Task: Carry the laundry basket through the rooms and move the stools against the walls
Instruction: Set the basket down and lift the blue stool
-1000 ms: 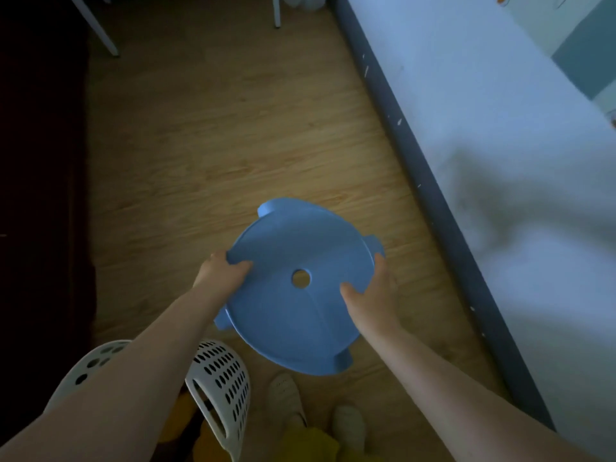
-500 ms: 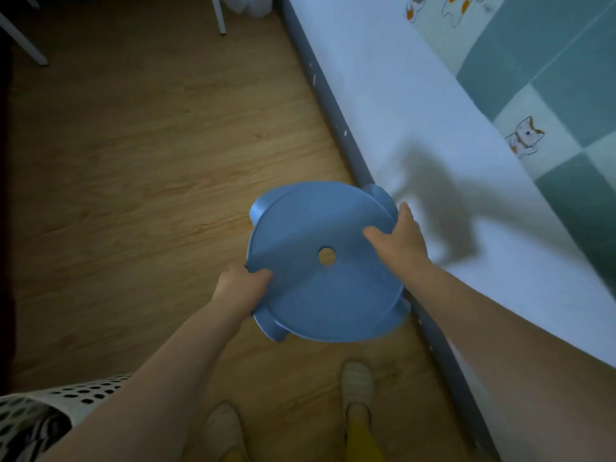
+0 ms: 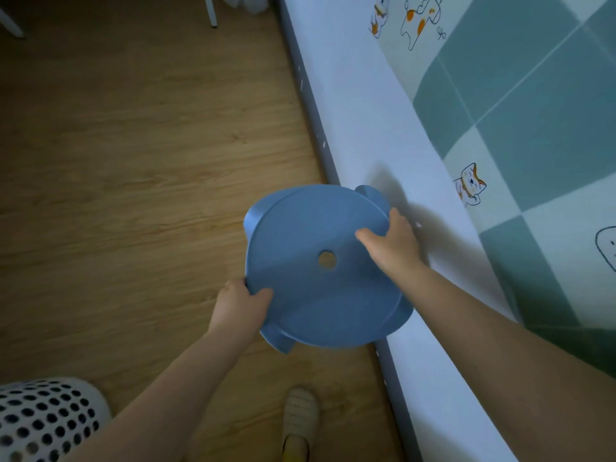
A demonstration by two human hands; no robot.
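Note:
A round blue plastic stool [image 3: 310,288] with a hole in the middle of its seat is seen from above, right beside the white wall [image 3: 373,128] and its grey skirting board. My left hand [image 3: 238,305] grips the seat's near left rim. My right hand [image 3: 393,245] grips the far right rim, next to the wall. The stool's legs show only as tabs at the rim, so whether it touches the floor is unclear. The white perforated laundry basket [image 3: 43,418] stands on the wooden floor at the bottom left, apart from both hands.
Green and white tiles with cat drawings [image 3: 520,105] cover the wall higher up on the right. White furniture legs [image 3: 210,11] stand at the far end of the floor. My slippered foot [image 3: 300,418] is below the stool. Open wooden floor [image 3: 133,161] lies to the left.
The stool has moved right, from the open floor to beside the wall, held by both hands throughout. The view has swung right, and the basket has slid to the bottom left corner.

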